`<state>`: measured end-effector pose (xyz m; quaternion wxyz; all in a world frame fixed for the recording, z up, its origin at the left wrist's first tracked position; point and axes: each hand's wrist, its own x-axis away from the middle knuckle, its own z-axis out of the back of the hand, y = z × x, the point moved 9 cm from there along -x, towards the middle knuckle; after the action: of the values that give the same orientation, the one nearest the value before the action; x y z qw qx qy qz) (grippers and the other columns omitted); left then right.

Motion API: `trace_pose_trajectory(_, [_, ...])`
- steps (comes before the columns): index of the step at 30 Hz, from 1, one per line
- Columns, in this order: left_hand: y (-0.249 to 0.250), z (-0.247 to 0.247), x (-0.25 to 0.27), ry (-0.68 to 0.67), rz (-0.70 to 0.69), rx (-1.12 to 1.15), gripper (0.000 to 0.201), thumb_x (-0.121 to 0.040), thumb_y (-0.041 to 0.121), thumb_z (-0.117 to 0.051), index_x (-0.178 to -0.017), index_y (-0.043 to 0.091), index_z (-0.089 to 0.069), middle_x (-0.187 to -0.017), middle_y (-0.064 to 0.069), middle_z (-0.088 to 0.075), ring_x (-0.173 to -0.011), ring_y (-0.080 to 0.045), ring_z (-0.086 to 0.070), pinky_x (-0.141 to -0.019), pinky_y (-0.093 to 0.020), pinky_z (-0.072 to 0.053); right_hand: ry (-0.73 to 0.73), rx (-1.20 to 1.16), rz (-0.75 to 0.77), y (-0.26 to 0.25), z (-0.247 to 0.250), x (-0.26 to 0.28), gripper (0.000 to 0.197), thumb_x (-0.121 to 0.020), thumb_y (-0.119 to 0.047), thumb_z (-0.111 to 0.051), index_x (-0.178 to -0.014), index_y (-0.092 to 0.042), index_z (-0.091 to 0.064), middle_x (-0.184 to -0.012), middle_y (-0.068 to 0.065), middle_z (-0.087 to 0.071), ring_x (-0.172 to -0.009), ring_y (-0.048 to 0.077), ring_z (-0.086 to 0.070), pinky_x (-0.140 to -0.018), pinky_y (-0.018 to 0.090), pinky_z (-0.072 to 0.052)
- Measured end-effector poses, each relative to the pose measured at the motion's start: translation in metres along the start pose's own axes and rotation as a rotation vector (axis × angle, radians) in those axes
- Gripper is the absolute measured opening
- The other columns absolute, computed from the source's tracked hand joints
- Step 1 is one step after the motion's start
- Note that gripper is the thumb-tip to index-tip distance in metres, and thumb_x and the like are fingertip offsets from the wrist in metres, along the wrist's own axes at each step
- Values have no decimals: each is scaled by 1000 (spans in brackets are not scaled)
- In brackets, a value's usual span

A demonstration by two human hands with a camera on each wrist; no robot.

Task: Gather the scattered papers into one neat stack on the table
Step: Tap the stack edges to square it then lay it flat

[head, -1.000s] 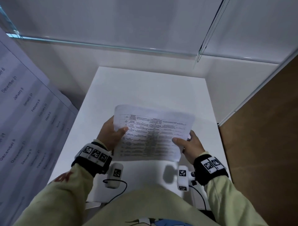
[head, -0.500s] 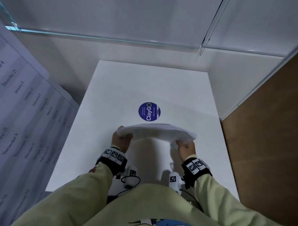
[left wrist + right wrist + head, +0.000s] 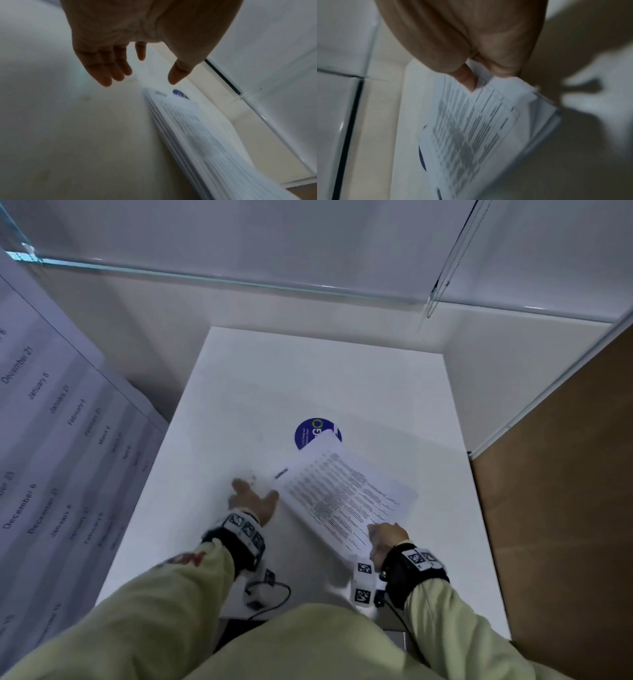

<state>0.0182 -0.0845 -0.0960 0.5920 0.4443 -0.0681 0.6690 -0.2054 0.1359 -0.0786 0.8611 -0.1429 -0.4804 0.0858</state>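
Note:
A stack of printed papers (image 3: 346, 494) lies at an angle low over the white table (image 3: 239, 412), its far corner over a round blue sticker (image 3: 310, 433). My right hand (image 3: 385, 537) pinches the stack's near corner; in the right wrist view the thumb (image 3: 467, 79) presses on the top sheet of the papers (image 3: 471, 135). My left hand (image 3: 253, 498) hovers just left of the stack with fingers spread and holds nothing. The left wrist view shows the left hand (image 3: 137, 75) open above the table, with the layered edge of the papers (image 3: 197, 142) to its right.
A glass-topped partition (image 3: 239, 278) stands behind the table. A large printed calendar sheet (image 3: 51, 460) leans at the left, and a brown panel (image 3: 565, 508) stands at the right. Wrist cameras with cables (image 3: 267, 587) hang near the table's near edge.
The stack went from upright in both hands to nearly flat and turned diagonal. My left hand let go and moved off to the left; my right hand still holds the corner.

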Motion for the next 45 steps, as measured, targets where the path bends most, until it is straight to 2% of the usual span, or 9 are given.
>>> trace_pose_trajectory(4, [-29, -81, 39, -416, 378, 566, 72, -77, 52, -69, -120, -1, -47, -101, -22, -64, -79, -35, -67, -78, -47, -58, 59, 15, 26, -20, -24, -7, 38, -89, -26, -65, -121, -10, -55, -129, 9, -61, -123, 25, -56, -106, 33, -38])
trace_pose_trajectory(7, [-11, -103, 48, -514, 305, 659, 44, -81, 31, -72, -98, -7, -59, -85, -22, -66, -78, -35, -67, -80, -42, -56, 56, 22, 58, -30, -40, -5, 30, -91, -22, -59, -119, -10, -59, -126, 11, -63, -121, 29, -57, -100, 30, -44])
trace_pose_trajectory(11, [-9, -96, 26, -366, 176, 597, 30, -86, -8, -61, -115, -14, -58, -113, -29, -64, -103, -48, -63, -89, -59, -51, -47, -580, -103, -16, -70, -5, 35, -95, -12, -53, -130, -5, -54, -132, 19, -59, -113, 33, -59, -94, 37, -49])
trace_pose_trajectory(15, [-47, -106, -20, -422, 145, 465, 54, -72, -7, -65, -125, -8, -57, -121, -26, -63, -107, -49, -61, -90, -66, -49, -88, -1176, -151, 3, -70, -11, 36, -88, 1, -63, -123, 2, -56, -107, 28, -66, -86, 36, -66, -70, 46, -57])
trace_pose_trajectory(25, [-11, -35, 11, -177, 67, 46, 54, -89, 18, -61, -134, 5, -34, -127, -20, -56, -105, -34, -58, -85, -36, -47, -25, -446, 65, 13, -25, -32, 39, -86, -1, -61, -123, -13, -55, -115, 12, -53, -70, 36, -74, -72, 43, -62])
trace_pose_trajectory(29, [-9, -27, 13, -59, 38, -120, 49, -92, 21, -54, -135, 7, -35, -130, -20, -53, -115, -37, -55, -88, -37, -46, 53, -247, 137, 8, -19, -27, 20, -78, -3, -62, -69, -21, -61, -70, 3, -58, -52, 27, -69, -44, 23, -49])
trace_pose_trajectory(37, [-5, -26, 14, -76, -37, -310, 44, -94, 25, -48, -133, 7, -40, -134, -19, -42, -122, -35, -48, -98, -40, -42, 103, 80, 232, -4, -17, -22, 14, -70, -16, -60, -56, -18, -59, -55, -2, -59, -60, 24, -70, -52, 21, -51])
trace_pose_trajectory(41, [-2, -12, 11, -8, -21, -379, 60, -91, 32, -52, -140, 12, -26, -137, -17, -33, -125, -37, -40, -97, -44, -41, 150, 285, 231, -13, -6, -23, 16, -76, -27, -62, -70, -13, -69, -65, -3, -65, -65, 15, -60, -55, 16, -41])
trace_pose_trajectory(45, [34, -4, 9, 104, -333, -550, 73, -79, 40, -62, -141, 27, -24, -143, -11, -25, -129, -34, -30, -100, -47, -38, 237, 477, 406, -51, -3, -19, 41, -82, -44, -59, -115, -19, -64, -117, 9, -62, -109, 27, -58, -91, 35, -51])
